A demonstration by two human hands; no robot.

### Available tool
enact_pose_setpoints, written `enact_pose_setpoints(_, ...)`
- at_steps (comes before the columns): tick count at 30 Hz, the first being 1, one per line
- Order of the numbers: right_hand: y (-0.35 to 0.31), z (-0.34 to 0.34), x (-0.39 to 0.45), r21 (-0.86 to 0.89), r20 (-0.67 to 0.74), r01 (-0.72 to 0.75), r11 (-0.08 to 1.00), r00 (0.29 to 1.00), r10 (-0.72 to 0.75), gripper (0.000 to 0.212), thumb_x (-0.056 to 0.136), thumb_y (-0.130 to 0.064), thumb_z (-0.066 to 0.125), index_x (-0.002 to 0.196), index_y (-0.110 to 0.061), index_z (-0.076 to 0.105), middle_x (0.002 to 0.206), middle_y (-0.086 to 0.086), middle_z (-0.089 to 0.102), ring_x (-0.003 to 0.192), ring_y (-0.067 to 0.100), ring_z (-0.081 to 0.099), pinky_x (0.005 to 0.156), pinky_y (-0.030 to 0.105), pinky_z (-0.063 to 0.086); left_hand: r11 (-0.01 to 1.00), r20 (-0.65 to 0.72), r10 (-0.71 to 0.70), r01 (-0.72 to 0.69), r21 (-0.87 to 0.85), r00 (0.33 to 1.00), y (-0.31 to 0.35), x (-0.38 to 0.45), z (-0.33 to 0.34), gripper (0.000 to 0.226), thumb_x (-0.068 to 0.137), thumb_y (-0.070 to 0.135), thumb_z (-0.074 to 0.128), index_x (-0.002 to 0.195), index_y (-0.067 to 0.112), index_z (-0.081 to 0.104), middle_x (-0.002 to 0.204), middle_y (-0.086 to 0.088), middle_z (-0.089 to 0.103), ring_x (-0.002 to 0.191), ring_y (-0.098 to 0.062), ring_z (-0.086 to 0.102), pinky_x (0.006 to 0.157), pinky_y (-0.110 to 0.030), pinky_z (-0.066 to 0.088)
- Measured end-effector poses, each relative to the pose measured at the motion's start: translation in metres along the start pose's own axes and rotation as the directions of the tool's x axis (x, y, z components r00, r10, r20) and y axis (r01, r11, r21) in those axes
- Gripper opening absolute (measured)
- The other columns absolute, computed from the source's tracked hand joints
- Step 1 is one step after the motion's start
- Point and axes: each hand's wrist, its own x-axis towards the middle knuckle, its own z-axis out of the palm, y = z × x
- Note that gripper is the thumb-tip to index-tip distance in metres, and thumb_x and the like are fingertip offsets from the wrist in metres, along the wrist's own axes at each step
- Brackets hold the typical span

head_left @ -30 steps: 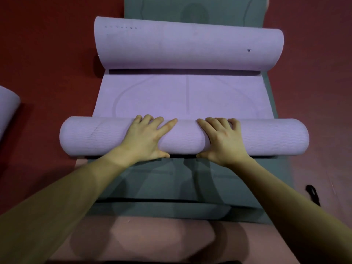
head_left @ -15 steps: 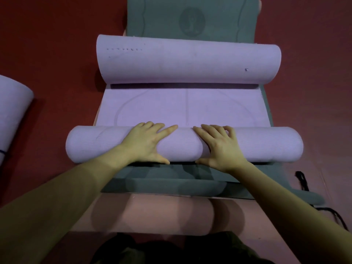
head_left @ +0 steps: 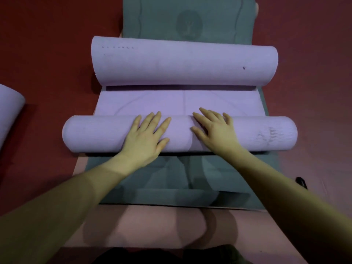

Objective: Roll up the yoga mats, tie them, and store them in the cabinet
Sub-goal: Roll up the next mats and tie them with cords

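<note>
A purple yoga mat lies across the middle of the head view, rolled from both ends. Its near roll [head_left: 91, 134] is tight and lies crosswise. Its far end curls back in a wide loose roll [head_left: 182, 63]. A short flat stretch [head_left: 171, 103] joins the two. My left hand [head_left: 146, 138] presses flat on top of the near roll, fingers straight and spread. My right hand [head_left: 215, 130] presses beside it, fingers reaching over onto the flat stretch.
A grey-green mat [head_left: 162, 174] lies flat under the purple one, and a pink mat [head_left: 152, 225] under that, all on a red floor. Another purple roll [head_left: 9, 109] lies at the left edge. A black strap [head_left: 301, 182] lies at the right.
Both hands slid forward over the top of the near roll and the roll turned away from me, shortening the flat stretch. More grey-green mat shows behind the roll.
</note>
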Motion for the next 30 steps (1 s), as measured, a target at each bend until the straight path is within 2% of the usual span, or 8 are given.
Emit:
enact_pose_setpoints(3, -0.001, 0.013, -0.020, -0.086, -0.160, 0.089, 0.992, 0.982, -0.102, 0.054, 0.088, -0.049, 0.040, 0.129, -0.018, 0.059, 0.136, 0.010, 0.055, 0.121, 0.032, 0.053, 0.102, 0.050, 0.032, 0.995, 0.187, -0.085, 0.091, -0.025, 0.979, -0.009, 0.029, -0.011, 0.075, 0.084, 0.057, 0.006, 0.148, 0.025, 0.030, 0.152, -0.008, 0.035, 0.139, -0.028, 0.032, 0.113, -0.046, 0.016)
enact_pose_setpoints(6, -0.004, 0.022, -0.028, -0.103, -0.132, 0.055, 0.993, 0.989, -0.069, 0.061, 0.089, -0.052, 0.038, 0.140, -0.019, 0.048, 0.147, 0.010, 0.044, 0.134, 0.034, 0.041, 0.106, 0.060, 0.025, 0.996, 0.242, -0.051, 0.032, 0.082, 0.969, -0.020, 0.049, -0.014, 0.084, 0.079, 0.060, -0.008, 0.151, 0.027, 0.020, 0.155, -0.005, 0.029, 0.143, -0.028, 0.023, 0.115, -0.046, 0.010)
enact_pose_setpoints(10, -0.003, 0.016, -0.005, -0.063, -0.032, 0.028, 0.998, 0.999, -0.030, 0.074, 0.086, -0.063, 0.031, 0.149, -0.024, 0.032, 0.155, 0.007, 0.030, 0.143, 0.032, 0.025, 0.111, 0.061, 0.012, 0.991, 0.078, 0.077, -0.085, 0.105, 0.994, -0.020, 0.046, -0.010, 0.067, 0.089, 0.051, 0.022, 0.134, 0.013, 0.053, 0.132, -0.016, 0.056, 0.119, -0.037, 0.054, 0.099, -0.054, 0.040)
enact_pose_setpoints(12, 0.002, 0.011, 0.013, -0.083, 0.003, 0.034, 0.996, 0.999, -0.034, 0.080, 0.085, -0.068, 0.035, 0.152, -0.027, 0.022, 0.159, 0.005, 0.021, 0.146, 0.029, 0.017, 0.112, 0.058, 0.006, 0.993, 0.044, 0.054, -0.059, 0.101, 0.998, -0.015, 0.041, -0.005, 0.063, 0.088, 0.050, 0.029, 0.134, 0.013, 0.054, 0.133, -0.015, 0.056, 0.117, -0.036, 0.056, 0.095, -0.058, 0.041)
enact_pose_setpoints(17, 0.013, 0.000, 0.043, -0.100, 0.127, 0.055, 0.993, 0.991, -0.042, 0.095, 0.082, -0.069, 0.051, 0.154, -0.028, 0.004, 0.162, 0.003, 0.002, 0.148, 0.026, -0.001, 0.111, 0.061, -0.002, 1.000, 0.235, -0.024, 0.023, 0.004, 0.972, -0.033, 0.065, -0.005, 0.092, 0.072, 0.076, 0.007, 0.152, 0.031, 0.010, 0.159, 0.001, 0.016, 0.144, -0.028, 0.020, 0.111, -0.059, 0.011)
enact_pose_setpoints(20, 0.019, 0.001, 0.044, -0.204, 0.103, 0.088, 0.975, 0.992, -0.068, 0.108, 0.075, -0.067, 0.062, 0.154, -0.024, 0.003, 0.161, 0.009, 0.003, 0.147, 0.032, 0.002, 0.109, 0.065, 0.001, 0.994, 0.289, -0.006, -0.025, 0.102, 0.957, -0.045, 0.087, -0.006, 0.103, 0.064, 0.086, 0.006, 0.151, 0.032, -0.005, 0.160, 0.001, 0.006, 0.145, -0.029, 0.012, 0.114, -0.056, 0.007)
enact_pose_setpoints(26, 0.021, 0.000, 0.075, -0.288, 0.180, 0.069, 0.955, 0.984, -0.017, 0.126, 0.063, -0.070, 0.070, 0.153, -0.026, -0.007, 0.160, 0.009, 0.002, 0.147, 0.032, 0.001, 0.109, 0.066, 0.003, 0.980, 0.081, 0.140, -0.150, 0.132, 0.987, -0.045, 0.096, 0.002, 0.079, 0.081, 0.066, 0.029, 0.138, 0.015, 0.049, 0.141, -0.012, 0.049, 0.116, -0.043, 0.055, 0.091, -0.068, 0.037)
enact_pose_setpoints(30, 0.024, -0.003, 0.091, -0.292, 0.225, 0.077, 0.953, 0.974, -0.009, 0.129, 0.060, -0.069, 0.073, 0.152, -0.025, -0.005, 0.160, 0.010, 0.005, 0.146, 0.032, 0.003, 0.108, 0.067, 0.006, 0.987, 0.254, 0.040, -0.078, 0.144, 0.966, -0.051, 0.106, 0.003, 0.115, 0.064, 0.086, 0.042, 0.153, 0.025, 0.002, 0.160, -0.006, 0.007, 0.140, -0.041, 0.021, 0.107, -0.065, 0.015)
